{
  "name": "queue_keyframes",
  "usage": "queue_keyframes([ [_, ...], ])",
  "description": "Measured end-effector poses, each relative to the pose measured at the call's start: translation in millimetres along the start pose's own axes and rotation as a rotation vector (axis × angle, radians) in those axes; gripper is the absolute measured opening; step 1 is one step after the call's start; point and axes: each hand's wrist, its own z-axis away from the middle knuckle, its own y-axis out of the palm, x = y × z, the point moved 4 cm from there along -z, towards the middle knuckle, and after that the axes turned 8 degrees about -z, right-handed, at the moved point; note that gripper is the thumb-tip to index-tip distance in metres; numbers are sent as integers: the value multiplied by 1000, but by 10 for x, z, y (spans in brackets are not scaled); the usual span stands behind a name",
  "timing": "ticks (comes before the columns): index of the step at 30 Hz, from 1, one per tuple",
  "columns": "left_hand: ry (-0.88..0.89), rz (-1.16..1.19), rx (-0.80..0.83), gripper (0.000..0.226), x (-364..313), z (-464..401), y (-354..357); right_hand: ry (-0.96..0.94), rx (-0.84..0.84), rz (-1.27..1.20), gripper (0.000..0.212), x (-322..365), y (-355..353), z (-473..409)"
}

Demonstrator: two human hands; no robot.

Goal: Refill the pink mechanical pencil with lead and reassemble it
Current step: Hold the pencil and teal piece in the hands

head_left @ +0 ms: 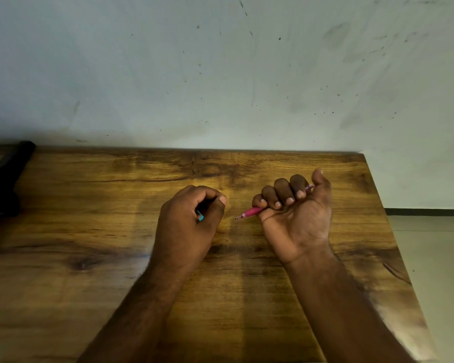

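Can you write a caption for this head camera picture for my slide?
Over a wooden table, the right hand grips a pink mechanical pencil while the left hand holds something small and teal.

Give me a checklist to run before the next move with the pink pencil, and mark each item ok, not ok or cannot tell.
1. Right hand grips the pink mechanical pencil in a fist: ok.
2. Pencil tip is exposed and points toward the left hand: ok.
3. Left hand holds the small teal item: ok; whether it is the lead case: cannot tell.
4. Pencil's rear cap on or off: cannot tell, the thumb side hides it.
5. Loose lead in sight on the wooden table: cannot tell.
6. Bare table between both hands: ok.
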Motion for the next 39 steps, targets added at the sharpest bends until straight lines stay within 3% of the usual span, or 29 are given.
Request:
queue_keyframes([
  [39,-16,12,-1,6,17,-5,14,11,-29,-36,60,2,-14,-9],
])
